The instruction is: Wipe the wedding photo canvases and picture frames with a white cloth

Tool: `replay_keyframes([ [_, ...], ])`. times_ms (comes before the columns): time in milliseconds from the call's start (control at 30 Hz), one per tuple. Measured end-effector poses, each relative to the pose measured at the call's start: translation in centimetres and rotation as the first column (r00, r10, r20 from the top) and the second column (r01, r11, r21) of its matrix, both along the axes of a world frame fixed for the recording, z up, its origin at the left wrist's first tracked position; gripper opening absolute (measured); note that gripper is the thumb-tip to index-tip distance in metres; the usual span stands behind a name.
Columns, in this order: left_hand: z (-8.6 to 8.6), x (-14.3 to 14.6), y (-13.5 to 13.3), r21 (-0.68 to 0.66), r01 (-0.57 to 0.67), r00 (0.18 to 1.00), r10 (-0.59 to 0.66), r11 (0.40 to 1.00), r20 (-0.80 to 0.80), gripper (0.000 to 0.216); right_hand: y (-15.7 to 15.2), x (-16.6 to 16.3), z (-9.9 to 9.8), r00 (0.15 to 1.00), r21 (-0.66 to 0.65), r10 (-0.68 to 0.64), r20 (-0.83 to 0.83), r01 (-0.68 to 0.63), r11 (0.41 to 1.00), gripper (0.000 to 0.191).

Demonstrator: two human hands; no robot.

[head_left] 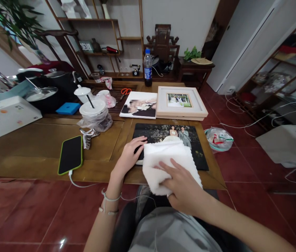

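Observation:
A dark photo print [174,136] of a couple lies flat at the near edge of the wooden table [45,147]. My left hand [130,154] rests on its left edge, fingers stretched out flat on the print. My right hand [180,185] lies on a fluffy white cloth [166,157] that covers the print's lower part, fingers spread over it and thumb tucked under its near edge.
A white framed photo [180,101] and another print [139,105] lie further back. A green-cased phone [70,154] with a cable lies to the left. A lidded cup in a plastic bag [95,113], a white box [3,117], scissors [125,91], a bottle [148,68] and pots stand behind.

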State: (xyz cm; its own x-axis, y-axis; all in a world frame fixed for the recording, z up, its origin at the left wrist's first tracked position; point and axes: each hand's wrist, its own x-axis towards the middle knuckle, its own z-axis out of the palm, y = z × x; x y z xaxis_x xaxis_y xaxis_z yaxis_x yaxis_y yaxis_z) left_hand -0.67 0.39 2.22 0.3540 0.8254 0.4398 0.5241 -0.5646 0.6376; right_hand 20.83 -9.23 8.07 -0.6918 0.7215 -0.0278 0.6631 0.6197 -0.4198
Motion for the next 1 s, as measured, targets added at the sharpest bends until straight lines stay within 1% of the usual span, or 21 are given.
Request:
replay_keyframes([
  [100,-0.1,0.0,0.0,-0.001,-0.011,1.000,0.011,1.000,0.002,0.019,2.6,0.8,0.1,0.996,0.031,-0.090,-0.003,0.090,0.995,0.049],
  [167,-0.3,0.0,0.0,0.001,-0.015,1.000,0.015,1.000,0.014,0.019,5.1,1.4,0.1,0.982,0.078,-0.186,0.026,0.184,0.980,0.049],
  [267,-0.4,0.0,0.1,0.002,-0.009,0.999,0.009,1.000,0.034,0.020,9.0,2.4,0.0,0.931,0.157,-0.354,0.087,0.338,0.928,0.045],
  [333,-0.4,0.0,0.1,-0.001,-0.007,0.999,0.007,1.000,0.043,0.020,11.0,2.8,-0.1,0.897,0.199,-0.430,0.103,0.405,0.893,0.043],
  [400,-0.4,0.1,0.1,-0.007,-0.007,0.999,0.008,1.000,0.048,0.020,12.0,2.6,-0.1,0.879,0.229,-0.466,0.100,0.435,0.871,0.044],
  [467,-0.2,0.1,0.0,-0.023,-0.012,0.999,0.013,1.000,0.048,0.021,11.6,1.8,-0.3,0.877,0.245,-0.470,0.103,0.436,0.866,0.044],
  [533,0.0,0.1,-0.2,-0.061,-0.041,0.998,0.044,0.997,0.048,0.027,9.9,0.3,-0.7,0.896,0.266,-0.432,0.101,0.394,0.880,0.045],
  [567,0.2,0.1,-0.4,-0.087,-0.062,0.996,0.066,0.994,0.052,0.030,8.7,-0.6,-0.9,0.917,0.270,-0.386,0.098,0.349,0.897,0.044],
  [600,0.3,0.1,-0.5,-0.110,-0.084,0.994,0.091,0.990,0.059,0.033,7.4,-1.4,-1.1,0.942,0.271,-0.325,0.089,0.291,0.918,0.043],
  [667,0.7,0.1,-0.8,-0.136,-0.120,0.988,0.132,0.983,0.083,0.036,4.7,-3.0,-1.4,0.986,0.225,-0.151,0.071,0.131,0.965,0.036],
  [700,0.8,0.1,-0.9,-0.136,-0.131,0.985,0.145,0.982,0.097,0.037,3.5,-3.6,-1.5,0.996,0.204,-0.062,0.059,0.049,0.978,0.033],
  [733,0.9,0.1,-0.9,-0.129,-0.136,0.982,0.150,0.982,0.110,0.037,2.5,-4.1,-1.5,0.999,0.180,0.022,0.049,-0.030,0.983,0.031],
  [800,1.0,0.1,-0.9,-0.105,-0.136,0.981,0.149,0.985,0.125,0.038,1.1,-4.3,-1.3,0.989,0.135,0.144,0.029,-0.146,0.980,0.029],
  [833,1.0,0.1,-0.9,-0.095,-0.131,0.982,0.143,0.987,0.126,0.038,0.8,-4.1,-1.2,0.984,0.107,0.179,0.017,-0.180,0.978,0.028],
  [900,0.9,0.1,-0.8,-0.078,-0.118,0.986,0.126,0.990,0.110,0.037,0.5,-3.3,-0.8,0.980,0.041,0.198,-0.011,-0.198,0.979,0.030],
  [933,0.8,0.1,-0.7,-0.071,-0.108,0.989,0.114,0.992,0.095,0.036,0.4,-2.6,-0.5,0.982,0.010,0.189,-0.024,-0.189,0.982,0.033],
  [1000,0.6,0.0,-0.6,-0.059,-0.082,0.995,0.084,0.995,0.047,0.033,0.3,-1.1,0.2,0.991,-0.031,0.125,-0.040,-0.126,0.992,0.040],
])
